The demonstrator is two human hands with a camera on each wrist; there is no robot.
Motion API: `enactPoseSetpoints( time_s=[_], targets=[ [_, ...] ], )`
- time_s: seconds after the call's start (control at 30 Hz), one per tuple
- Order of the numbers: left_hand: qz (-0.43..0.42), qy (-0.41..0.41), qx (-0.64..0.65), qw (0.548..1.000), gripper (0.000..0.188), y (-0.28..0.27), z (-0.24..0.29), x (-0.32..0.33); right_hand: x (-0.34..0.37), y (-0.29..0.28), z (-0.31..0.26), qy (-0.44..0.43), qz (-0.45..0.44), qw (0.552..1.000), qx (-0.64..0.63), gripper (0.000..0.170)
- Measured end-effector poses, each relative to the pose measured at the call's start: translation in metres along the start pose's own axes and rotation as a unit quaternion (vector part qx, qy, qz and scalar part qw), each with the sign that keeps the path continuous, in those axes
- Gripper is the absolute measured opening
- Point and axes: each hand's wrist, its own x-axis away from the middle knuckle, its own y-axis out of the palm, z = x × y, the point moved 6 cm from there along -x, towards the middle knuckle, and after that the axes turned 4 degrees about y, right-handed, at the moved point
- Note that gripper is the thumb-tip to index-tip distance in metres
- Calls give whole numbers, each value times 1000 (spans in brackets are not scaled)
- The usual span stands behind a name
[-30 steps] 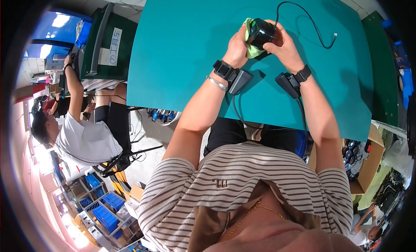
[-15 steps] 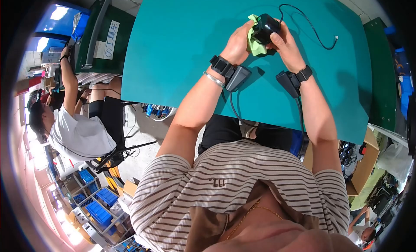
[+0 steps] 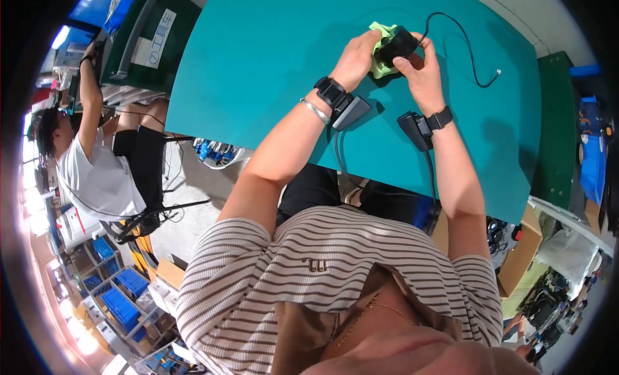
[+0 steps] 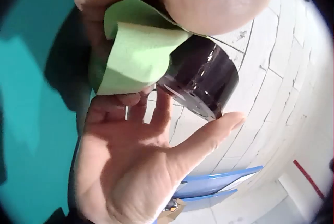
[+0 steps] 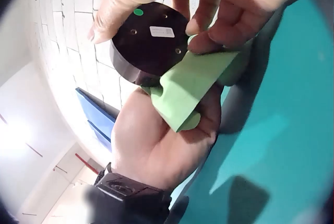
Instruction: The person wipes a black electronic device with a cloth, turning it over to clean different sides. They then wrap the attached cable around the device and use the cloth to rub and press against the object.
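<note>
Left grip (image 3: 352,64), the person's bare hand, holds a green cloth (image 5: 188,80) bunched in the palm and against the side of a black cylinder (image 3: 398,46). Across from it, the right grip (image 3: 423,77) is clamped on that same cylinder, thumb on one edge and fingers round the other side. The cylinder is held between the two, over the far part of the teal worktop (image 3: 271,72). Its flat end, seen from the right wrist, bears a white label (image 5: 162,31), a green dot (image 5: 138,12) and a few small holes; the curved side is glossy.

A thin black cable (image 3: 461,32) runs from beside the cylinder in a loose curve to a small pale connector (image 3: 498,72).

Each wrist wears a dark strap with a camera housing, and a silver bracelet (image 3: 314,110) sits just behind the left one. Nearer the body is a striped shirt (image 3: 335,246).

Past the worktop's edges stand a green cabinet (image 3: 138,49) with a paper sign on the left, and an open carton (image 3: 523,252) of dark items low on the right. Farther off, another person in a white T-shirt (image 3: 100,175) sits at the left, with blue bins (image 3: 120,307) on a rack below.
</note>
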Motion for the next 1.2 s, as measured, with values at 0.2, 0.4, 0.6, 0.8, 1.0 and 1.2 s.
enactPoseSetpoints(
  time_s=[0.2, 0.4, 0.6, 0.8, 1.0, 1.2],
  targets=[
    [34, 50, -10, 998, 42, 0, 3, -1, 2, 4, -14, -27, 30, 998, 41, 69],
    [88, 63, -55, 993, 43, -14, 0, -5, 2, 5, -26, -91, 46, 995, 14, 62],
    [121, 117, 89, 982, 39, -10, 26, 5, -2, -9, -18, -71, 108, 990, 47, 64],
    [-57, 181, -130, 973, 51, 18, 25, 8, 0, 2, -22, -71, 56, 996, 10, 63],
    [-96, 119, -46, 987, 49, 21, 27, 9, 2, 5, -27, -110, 46, 989, 84, 66],
    [-122, 90, -16, 988, 55, 22, 28, 10, 3, 6, -36, -72, 36, 991, 102, 68]
  ],
)
